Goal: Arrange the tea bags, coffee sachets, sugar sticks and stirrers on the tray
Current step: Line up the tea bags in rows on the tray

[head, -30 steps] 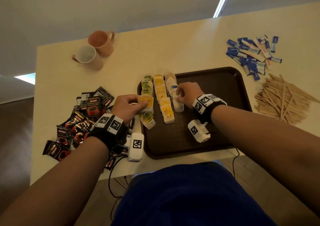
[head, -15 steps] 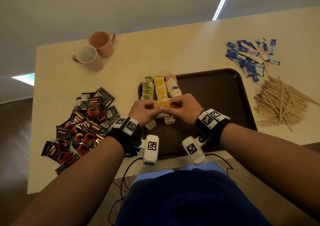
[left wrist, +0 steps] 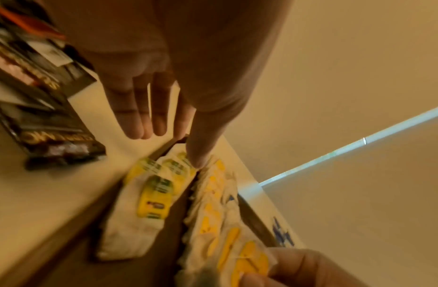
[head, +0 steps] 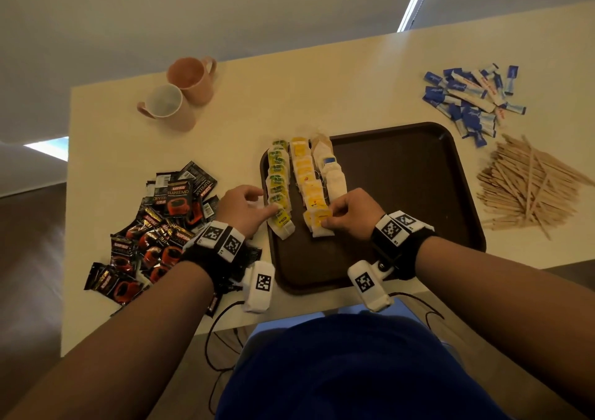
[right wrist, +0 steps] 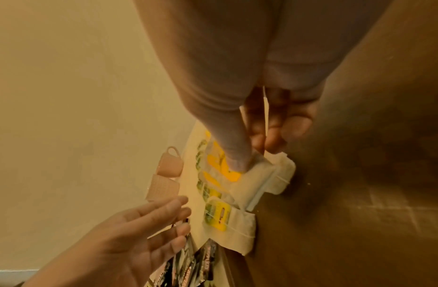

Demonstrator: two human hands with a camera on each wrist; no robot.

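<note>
On the left part of the brown tray [head: 402, 194] lie three rows of tea bags: green-tagged [head: 278, 178], yellow-tagged [head: 306, 178] and plain white [head: 333, 175]. My right hand [head: 330, 218] pinches the nearest yellow-tagged tea bag [head: 317, 223] at the front end of its row; the right wrist view shows thumb and fingers [right wrist: 237, 155] closed on it. My left hand [head: 262, 205] holds nothing, fingers straight, thumb tip [left wrist: 198, 161] touching the green-tagged tea bags [left wrist: 156, 196]. Coffee sachets [head: 154, 226], sugar sticks [head: 473, 97] and stirrers [head: 528, 184] lie on the table.
Two pink mugs [head: 180, 97] lie on their sides at the table's back left. The sachet pile is left of the tray; sugar sticks and wooden stirrers are to its right. The tray's right half shows bare brown surface. Cables hang over the table's near edge [head: 225, 323].
Half a second ago both hands held a yellow-tagged tea bag together. Now the left hand has let go and moved left to the green row; the right hand keeps the bag at the yellow row's near end.
</note>
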